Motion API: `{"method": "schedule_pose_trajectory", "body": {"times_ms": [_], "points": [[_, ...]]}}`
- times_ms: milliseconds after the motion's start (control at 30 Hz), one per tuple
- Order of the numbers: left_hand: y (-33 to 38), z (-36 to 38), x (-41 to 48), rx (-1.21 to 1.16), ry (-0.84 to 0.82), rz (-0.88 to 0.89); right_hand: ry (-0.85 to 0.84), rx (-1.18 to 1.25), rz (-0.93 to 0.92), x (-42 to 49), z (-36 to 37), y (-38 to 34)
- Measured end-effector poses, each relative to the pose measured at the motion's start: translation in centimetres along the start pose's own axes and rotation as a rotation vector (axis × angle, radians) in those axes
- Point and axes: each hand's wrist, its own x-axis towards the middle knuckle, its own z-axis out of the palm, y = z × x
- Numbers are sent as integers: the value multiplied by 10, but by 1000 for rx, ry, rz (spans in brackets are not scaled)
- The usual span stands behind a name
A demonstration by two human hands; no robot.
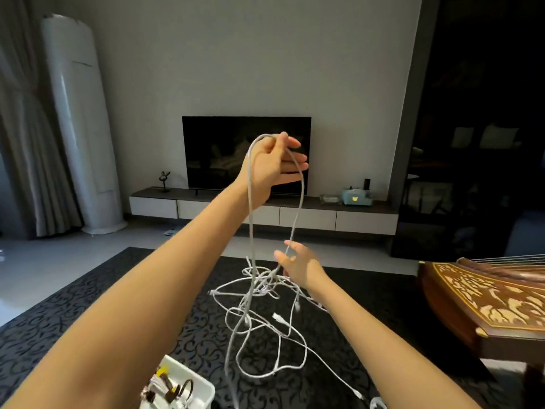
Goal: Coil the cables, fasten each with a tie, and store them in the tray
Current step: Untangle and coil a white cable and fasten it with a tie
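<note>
Far left of the TV (212,154), a white air conditioner (79,113) is standing by the wall. Down low, well below and left of the TV, the white tray (203,385) is sitting on the dark rug (88,305), and it is holding a small heap of ties (165,385).

Now the action. The left hand (271,166) is raised right in front of the TV. It is pinching the top of a long loop between thumb and forefinger, and its other fingers are pointing straight out to the right. That loop is hanging down on both sides of the hand. It is running into the white cables (259,290), which are dangling in one loose, uncoiled tangle below the TV, over the rug, not in the tray.

Below the TV's right half, the right hand (298,264) is reaching into the top of that tangle. Its fingers are loose and spread, and one strand is passing by its thumb and forefinger. Whether it is actually gripping that strand, I cannot tell.

Far right and below the TV, an inlaid wooden instrument (486,296) is lying flat.
</note>
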Motion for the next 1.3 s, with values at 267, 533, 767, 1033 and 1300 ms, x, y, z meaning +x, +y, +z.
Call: {"method": "schedule_pose_trajectory", "body": {"times_ms": [267,533,767,1033,1300], "points": [[-31,-29,-17,31,72,-70,49,154,154,25,-1,-18],[-150,-66,-67,774,-350,-356,41,-93,-79,34,-23,-47],[-227,-75,-85,923,34,-339,350,-89,-273,34,-50,-67],[-281,-94,-112,657,259,-820,710,508,-381,29,-110,-88],[-297,-100,-133,-182,683,-986,715,634,-517,17,-151,-107]]}}
